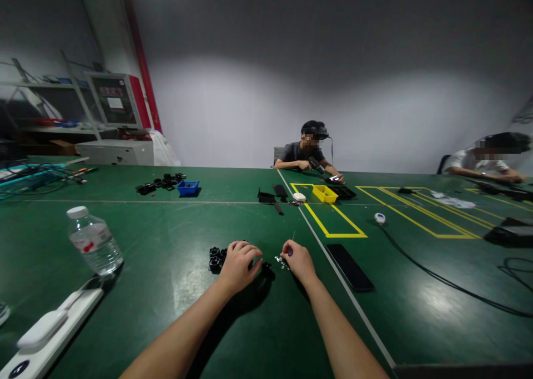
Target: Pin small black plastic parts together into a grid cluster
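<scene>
**While the left hand [240, 263] arches over black parts [215, 260], the right hand [298, 262] pinches a thin tool [290, 252]**

The left fingers curve loosely, partly spread (whether they grip anything, I cannot tell). The right fingertips close on the tool's purple end, just beside small silvery pieces [280, 261] on the green table [145, 240]. A black phone [350, 267] lies to the right. Farther off stand a blue bin [188, 188] and a yellow bin [324, 194]; a person [293, 152] sits beyond.
</scene>
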Available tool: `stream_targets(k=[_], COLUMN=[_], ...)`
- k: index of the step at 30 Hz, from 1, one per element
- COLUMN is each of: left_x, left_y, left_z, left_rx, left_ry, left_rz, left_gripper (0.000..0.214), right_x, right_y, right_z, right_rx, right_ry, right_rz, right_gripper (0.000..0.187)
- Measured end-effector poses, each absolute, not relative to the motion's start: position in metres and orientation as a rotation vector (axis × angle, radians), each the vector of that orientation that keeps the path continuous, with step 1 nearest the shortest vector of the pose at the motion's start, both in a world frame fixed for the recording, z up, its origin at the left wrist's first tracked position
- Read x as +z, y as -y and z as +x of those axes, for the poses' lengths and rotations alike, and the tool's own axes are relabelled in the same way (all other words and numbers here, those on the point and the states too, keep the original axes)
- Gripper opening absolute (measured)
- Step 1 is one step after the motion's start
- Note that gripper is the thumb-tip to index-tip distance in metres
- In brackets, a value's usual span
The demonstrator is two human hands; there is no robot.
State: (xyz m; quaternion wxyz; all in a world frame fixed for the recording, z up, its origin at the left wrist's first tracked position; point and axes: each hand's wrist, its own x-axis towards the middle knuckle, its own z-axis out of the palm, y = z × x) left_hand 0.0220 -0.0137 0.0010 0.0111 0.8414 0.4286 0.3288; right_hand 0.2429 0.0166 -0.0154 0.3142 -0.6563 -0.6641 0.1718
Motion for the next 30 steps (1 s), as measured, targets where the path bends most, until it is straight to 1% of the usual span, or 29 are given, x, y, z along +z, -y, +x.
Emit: stream_targets(k=[4,8,12,15,18,22,25,30], left_x=[-0.002,-0.008,-0.014,-0.016,-0.017,-0.018,-0.017,-0.011], left_y=[0.011,0.005,-0.001,-0.003,-0.004,-0.003,-0.001,0.002], left_z=[0.022,0.021,0.018,0.015,0.015,0.018,0.02,0.017], left_rx=[1.072,1.135,1.293,1.397,1.396,1.376,1.416,1.513], left_ry=[-1.317,-1.287,-1.316,-1.317,-1.223,-1.013,-0.943,-0.908], left_rz=[2.624,2.651,2.643,2.627,2.655,2.665,2.623,2.565], left_gripper=[0.016,0.024,0.016,0.014,0.014,0.017,0.018,0.016], right_x=[-0.015,-0.009,-0.006,-0.009,-0.014,-0.017,-0.015,-0.007], right_y=[-0.018,-0.023,-0.025,-0.02,-0.014,-0.008,-0.005,0.001], right_z=[0.231,0.211,0.194,0.188,0.189,0.193,0.194,0.189], right_rx=[0.537,0.79,1.13,1.269,1.304,1.294,1.308,1.332], right_ry=[1.689,1.651,1.547,1.36,1.305,1.298,1.273,1.225], right_rz=[-1.539,-1.29,-1.036,-0.977,-0.934,-0.889,-0.879,-0.871], right_gripper=[0.009,0.016,0.021,0.027,0.029,0.025,0.024,0.031])
